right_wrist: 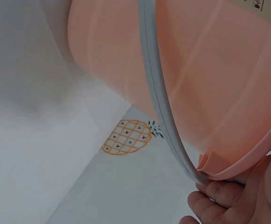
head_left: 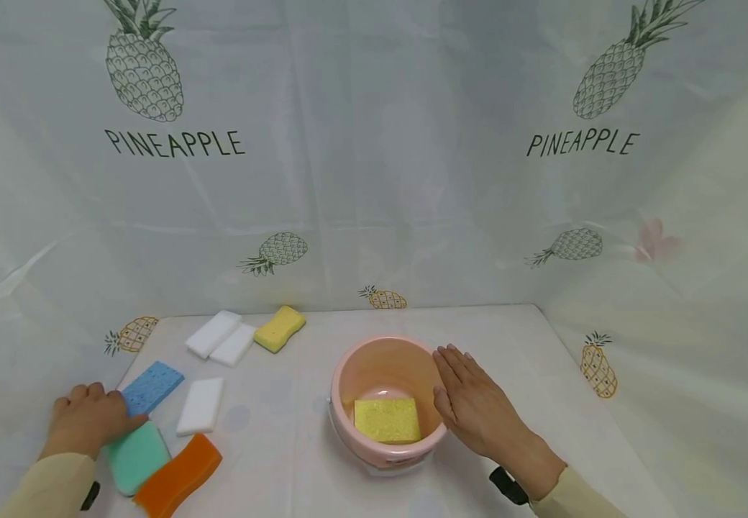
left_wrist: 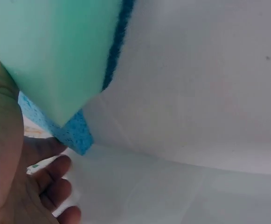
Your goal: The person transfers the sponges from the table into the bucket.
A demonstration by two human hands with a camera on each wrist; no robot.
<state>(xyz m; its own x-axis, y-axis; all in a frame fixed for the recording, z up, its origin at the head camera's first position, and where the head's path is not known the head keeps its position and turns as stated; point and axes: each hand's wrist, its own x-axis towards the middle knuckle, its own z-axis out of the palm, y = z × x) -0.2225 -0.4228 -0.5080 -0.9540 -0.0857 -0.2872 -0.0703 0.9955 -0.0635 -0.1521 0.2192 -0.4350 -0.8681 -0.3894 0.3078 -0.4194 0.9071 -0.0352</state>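
At the left of the head view my left hand [head_left: 89, 419] pinches the near end of a blue sponge [head_left: 152, 388] between thumb and fingers. Just below that hand lies a green sponge [head_left: 137, 458], whose dark blue scouring side [left_wrist: 118, 44] shows in the left wrist view. A pink bucket [head_left: 343, 374] stands mid-table with a yellow sponge [head_left: 387, 421] inside it. My right hand [head_left: 477, 403], its fingers straight and together, touches the bucket's right rim. The bucket's grey handle [right_wrist: 156, 84] hangs down along its side, close to the right fingertips.
An orange wavy sponge [head_left: 178, 476] lies beside the green one. A white sponge [head_left: 201, 406] is right of the blue one. Farther back are two more white sponges [head_left: 213, 333] and a yellow sponge [head_left: 280, 329]. A pineapple-print curtain [head_left: 380, 165] hangs behind the table [head_left: 283, 446].
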